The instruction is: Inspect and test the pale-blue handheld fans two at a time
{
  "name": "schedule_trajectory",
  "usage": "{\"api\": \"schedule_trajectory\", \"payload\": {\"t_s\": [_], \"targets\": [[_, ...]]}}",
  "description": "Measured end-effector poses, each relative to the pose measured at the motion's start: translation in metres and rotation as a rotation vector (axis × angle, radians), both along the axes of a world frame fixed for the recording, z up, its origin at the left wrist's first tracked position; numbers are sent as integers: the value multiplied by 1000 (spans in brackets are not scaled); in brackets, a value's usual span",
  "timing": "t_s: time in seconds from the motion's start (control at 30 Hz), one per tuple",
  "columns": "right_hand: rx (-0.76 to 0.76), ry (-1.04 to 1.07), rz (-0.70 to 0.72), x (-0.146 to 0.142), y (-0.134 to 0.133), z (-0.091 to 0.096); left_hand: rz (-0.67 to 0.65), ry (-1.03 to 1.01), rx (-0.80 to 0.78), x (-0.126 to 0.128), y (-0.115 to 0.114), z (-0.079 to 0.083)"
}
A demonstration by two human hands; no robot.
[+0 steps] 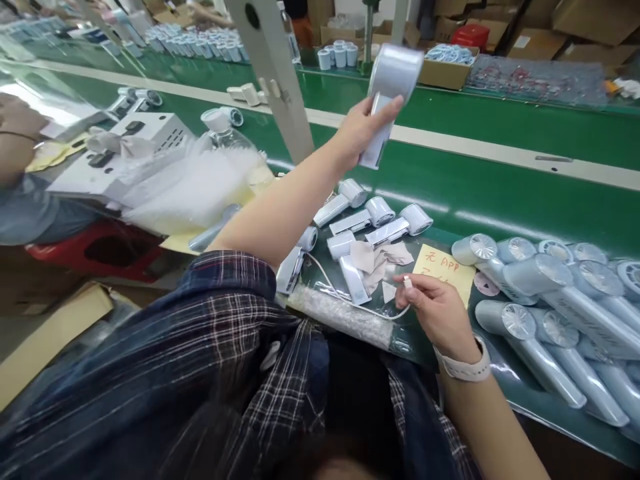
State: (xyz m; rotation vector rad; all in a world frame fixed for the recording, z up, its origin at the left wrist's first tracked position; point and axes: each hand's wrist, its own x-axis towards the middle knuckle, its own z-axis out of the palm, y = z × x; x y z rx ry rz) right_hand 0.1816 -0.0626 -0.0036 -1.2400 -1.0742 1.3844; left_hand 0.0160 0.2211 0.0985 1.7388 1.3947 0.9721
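Note:
My left hand (pixel 367 130) is stretched out over the green bench, with its fingers wrapped round the handle of a light-blue handheld fan (pixel 395 72), which is slightly blurred. Close to my body, my right hand (pixel 443 310) pinches the plug end of a white charging cable (pixel 370 310). That cable runs left across the mat, past several similar fans (pixel 383 212) lying beyond it. Crumpled pale cloth pieces (pixel 383 263) lie between the fans and my right hand. A yellow paper note (pixel 443 263) with red handwriting is just behind that hand.
Many wrapped fans (pixel 550 287) are piled at the right. A bubble-wrap roll (pixel 345 317) lies along the near edge. At left are a white metal box (pixel 165 137), plastic bags (pixel 195 187) and another person's arm (pixel 20 140). A slanted metal post (pixel 275 73) rises beside my left arm.

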Motion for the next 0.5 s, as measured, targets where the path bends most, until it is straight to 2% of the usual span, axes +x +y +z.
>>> {"api": "schedule_trajectory", "payload": {"t_s": [0.07,0.1,0.13,0.2,0.23,0.27,0.33,0.4,0.5], "targets": [[32,54,9,-9,-10,3,-127,-141,99,-31,-55,-2],[57,75,-9,-16,-16,5,-181,-214,118,-46,-87,-7],[81,80,-33,-23,-20,7,-178,-279,135,-58,-119,-15],[117,11,-59,-37,-28,11,-220,-359,107,-71,-174,-34],[128,-60,-47,-44,-31,13,-259,-447,76,-71,-193,-42],[141,-142,-25,-49,-34,16,-281,-576,35,-67,-207,-50],[176,-269,4,-58,-38,19,-325,-898,-78,-53,-216,-61],[207,-279,-14,-63,-40,21,-362,-1185,-208,-38,-213,-65],[228,-241,30,-67,-41,21,-399,-1376,-324,-27,-204,-68]]}}
